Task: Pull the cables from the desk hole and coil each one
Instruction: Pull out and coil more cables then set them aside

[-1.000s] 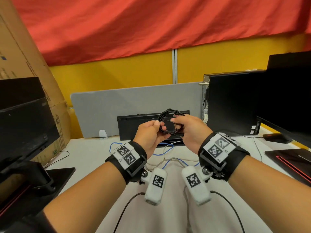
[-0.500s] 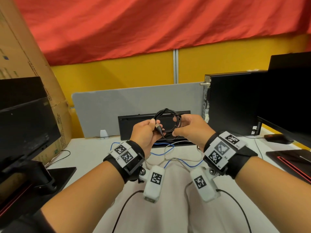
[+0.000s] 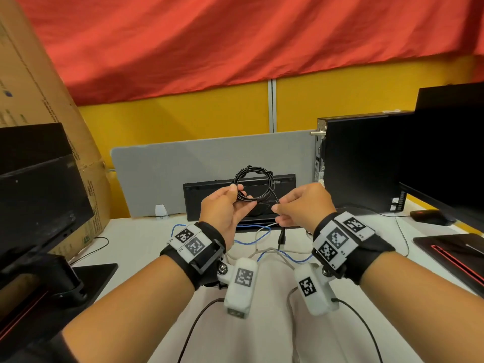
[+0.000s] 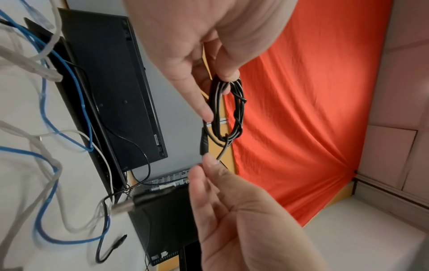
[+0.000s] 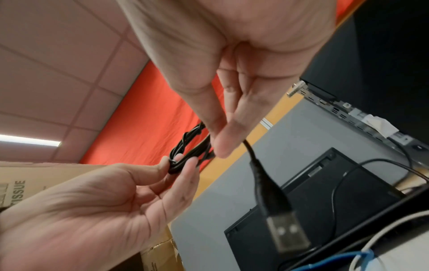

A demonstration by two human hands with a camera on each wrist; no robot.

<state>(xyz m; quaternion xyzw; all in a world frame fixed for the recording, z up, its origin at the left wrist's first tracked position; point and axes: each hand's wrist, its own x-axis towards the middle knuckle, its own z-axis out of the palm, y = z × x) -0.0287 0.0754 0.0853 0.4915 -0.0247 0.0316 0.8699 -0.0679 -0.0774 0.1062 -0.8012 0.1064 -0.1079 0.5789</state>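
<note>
A black cable wound into a small coil point(image 3: 253, 184) hangs in the air above the back of the desk. My left hand point(image 3: 235, 195) pinches the coil's left side between thumb and fingers point(image 4: 228, 78). My right hand point(image 3: 278, 207) pinches the cable's loose tail just right of the coil point(image 5: 185, 146). Below that pinch dangles the USB plug point(image 3: 282, 238), large and blurred in the right wrist view point(image 5: 286, 233). Blue and grey cables point(image 3: 262, 243) lie looped on the white desk point(image 3: 136, 237), running from the dark desk hole point(image 4: 58, 53).
A black keyboard point(image 3: 209, 191) leans on end against the grey divider point(image 3: 183, 163). A PC tower point(image 3: 361, 163) and monitor point(image 3: 450, 153) stand at the right, with a mouse point(image 3: 429, 216). At the left are another monitor point(image 3: 39, 197) and a cardboard box point(image 3: 31, 87).
My right hand has moved right and away from the coil, drawing out the cable's tail. The USB plug, earlier by my left thumb, now hangs below the right hand.
</note>
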